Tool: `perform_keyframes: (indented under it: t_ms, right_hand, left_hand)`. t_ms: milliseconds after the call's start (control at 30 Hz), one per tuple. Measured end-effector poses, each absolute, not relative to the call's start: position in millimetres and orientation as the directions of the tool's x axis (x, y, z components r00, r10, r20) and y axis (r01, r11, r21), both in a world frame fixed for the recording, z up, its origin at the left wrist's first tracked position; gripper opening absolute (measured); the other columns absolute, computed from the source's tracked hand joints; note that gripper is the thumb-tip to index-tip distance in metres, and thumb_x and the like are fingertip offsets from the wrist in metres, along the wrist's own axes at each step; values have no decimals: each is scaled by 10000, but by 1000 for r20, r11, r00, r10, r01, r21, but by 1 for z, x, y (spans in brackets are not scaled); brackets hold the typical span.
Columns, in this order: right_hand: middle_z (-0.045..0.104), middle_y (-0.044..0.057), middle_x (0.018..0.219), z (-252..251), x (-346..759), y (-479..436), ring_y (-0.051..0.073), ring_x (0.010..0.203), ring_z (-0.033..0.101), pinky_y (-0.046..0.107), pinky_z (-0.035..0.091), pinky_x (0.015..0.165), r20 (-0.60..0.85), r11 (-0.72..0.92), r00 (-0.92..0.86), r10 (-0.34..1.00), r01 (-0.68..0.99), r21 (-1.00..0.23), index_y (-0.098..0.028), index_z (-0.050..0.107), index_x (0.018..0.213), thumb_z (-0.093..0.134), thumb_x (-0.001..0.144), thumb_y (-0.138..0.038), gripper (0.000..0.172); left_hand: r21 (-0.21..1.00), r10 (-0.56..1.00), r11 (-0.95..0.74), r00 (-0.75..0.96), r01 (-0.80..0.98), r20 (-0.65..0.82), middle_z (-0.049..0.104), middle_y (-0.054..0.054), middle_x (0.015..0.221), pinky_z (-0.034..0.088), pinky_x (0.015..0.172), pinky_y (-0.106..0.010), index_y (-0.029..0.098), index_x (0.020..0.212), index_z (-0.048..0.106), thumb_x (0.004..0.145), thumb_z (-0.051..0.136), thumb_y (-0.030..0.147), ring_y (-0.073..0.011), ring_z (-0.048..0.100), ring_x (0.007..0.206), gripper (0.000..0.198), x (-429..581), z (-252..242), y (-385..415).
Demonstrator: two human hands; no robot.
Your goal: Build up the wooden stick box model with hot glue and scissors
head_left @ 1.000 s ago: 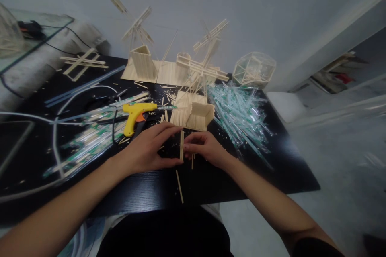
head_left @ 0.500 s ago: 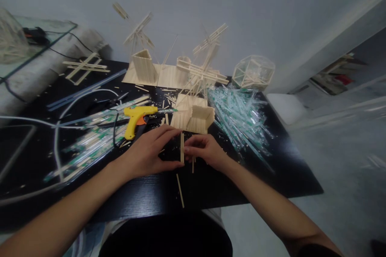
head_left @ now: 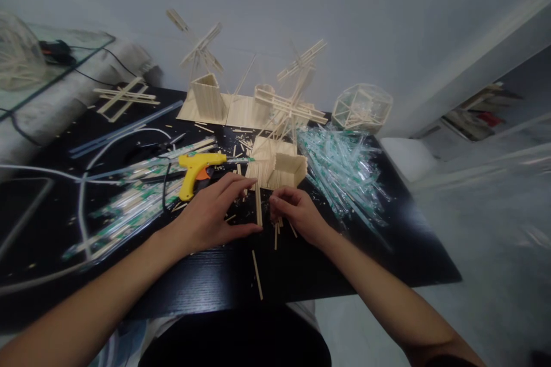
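1. What has changed: half a second ago the tips of the right hand (head_left: 301,215) were right beside the wooden strips (head_left: 259,206); now they have drawn off toward 3 o'clock, leaving a dark gap of desk (head_left: 193,281) between. More of the loose sticks (head_left: 276,238) now show under that hand.

2. What that means for the work: the strips look to be in the care of the left hand (head_left: 209,215) alone, while the right hand is over the loose pieces.

3. Hands: the left has thumb and forefinger spread wide, holding the strips lengthwise between their tips. The right is curled, its fingertips close together; whether anything is pinched in it I cannot tell.

4. Where the strips are: near the front middle of the desk, between the two hands. From them, the yellow glue gun (head_left: 196,166) lies at 10 o'clock, the small wooden box (head_left: 290,167) between 1 and 2, the heap of clear packets (head_left: 344,163) past 2, and a single stick (head_left: 257,275) at 6.

5. Direction: the long axis runs from 6 toward just short of 12 o'clock, a touch more slanted than before. The far end overlaps the near edge of the wooden base (head_left: 260,155) in view; contact there is unclear.
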State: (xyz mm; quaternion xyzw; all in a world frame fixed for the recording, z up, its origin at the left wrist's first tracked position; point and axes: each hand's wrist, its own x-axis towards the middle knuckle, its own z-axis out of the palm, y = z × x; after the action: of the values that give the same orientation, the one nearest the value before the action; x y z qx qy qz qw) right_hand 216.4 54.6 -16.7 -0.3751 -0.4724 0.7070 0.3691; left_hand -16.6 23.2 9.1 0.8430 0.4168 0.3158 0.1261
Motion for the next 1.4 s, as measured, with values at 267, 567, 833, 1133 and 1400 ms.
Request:
perform_keyframes:
  t_ms: [267, 567, 833, 1133, 1400]
  right_hand:
    - [361, -84, 629, -15, 214, 51, 70, 479, 387, 223, 429, 473, -125, -382, -627, 769, -293, -876, -193, 477, 722, 692, 923, -447, 389]
    - [575, -19, 611, -16, 217, 54, 109, 530, 556, 225, 439, 498, -85, -232, -577, 813, -187, -955, -163, 598, 730, 708, 909, -504, 401]
    - [744, 37, 941, -8, 217, 53, 160, 771, 675, 229, 505, 572, -118, -318, -513, 850, -322, -892, -219, 582, 861, 765, 863, -489, 326]
    - [644, -25, 630, -13, 218, 54, 89, 527, 561, 204, 456, 514, -178, -262, -580, 795, -64, -963, -155, 699, 835, 826, 804, -451, 323]
    - [733, 24, 775, -8, 217, 48, 128, 646, 644, 253, 537, 634, -128, -204, -662, 738, -38, -978, -166, 784, 904, 823, 802, -430, 285]
  left_hand:
    - [482, 817, -572, 406, 663, 410, 589, -106, 1264, 582, 920, -406, 231, 1429, 431, 833, 780, 474, -255, 643, 1087, 732, -17, 8, 25]
    - [520, 816, -578, 462, 629, 347, 570, -115, 1316, 584, 934, -421, 243, 1428, 417, 844, 757, 496, -264, 647, 1126, 721, -17, 7, 23]
    - [518, 812, -583, 474, 626, 340, 560, -116, 1325, 581, 943, -439, 254, 1441, 400, 852, 744, 517, -271, 640, 1141, 732, -17, 6, 23]
    - [530, 823, -567, 414, 631, 389, 572, -107, 1283, 581, 907, -411, 251, 1437, 414, 825, 785, 463, -257, 641, 1078, 746, -18, 12, 22]
    - [472, 780, -625, 463, 622, 422, 569, -119, 1288, 579, 896, -415, 243, 1415, 402, 842, 769, 449, -266, 643, 1096, 711, -14, 10, 21]
